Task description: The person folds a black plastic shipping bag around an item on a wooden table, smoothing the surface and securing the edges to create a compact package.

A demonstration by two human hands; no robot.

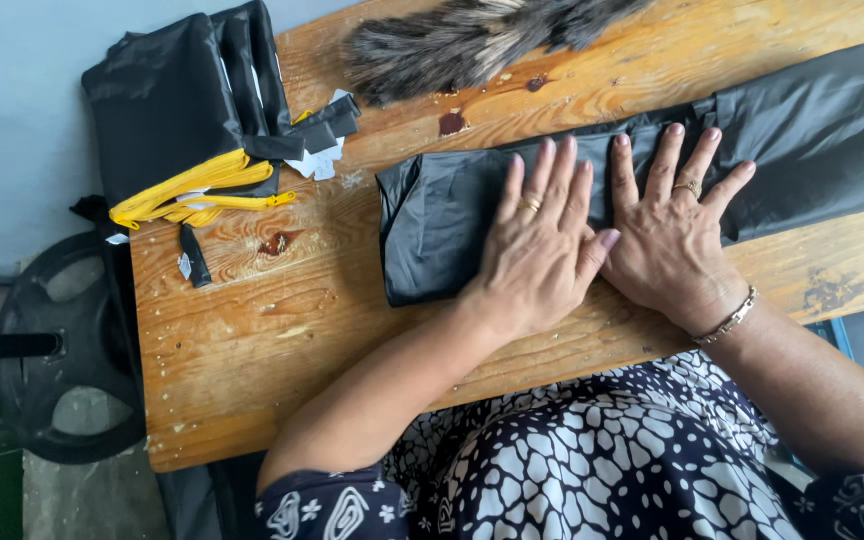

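Observation:
A long strip of folded black fabric (pixel 432 225) lies across the wooden table (pixel 242 340), running from the middle to the upper right. My left hand (pixel 537 245) lies flat on it with fingers spread, a ring on one finger. My right hand (pixel 670 225) presses flat beside it, thumbs nearly touching, wearing a ring and a metal bracelet. Neither hand grips anything.
A pile of black fabric with yellow straps (pixel 192 120) sits at the table's far left corner, with small black and white scraps (pixel 322 150) beside it. A striped furry object (pixel 472 40) lies at the far edge. A dark weight plate (pixel 62 350) rests on the floor at left.

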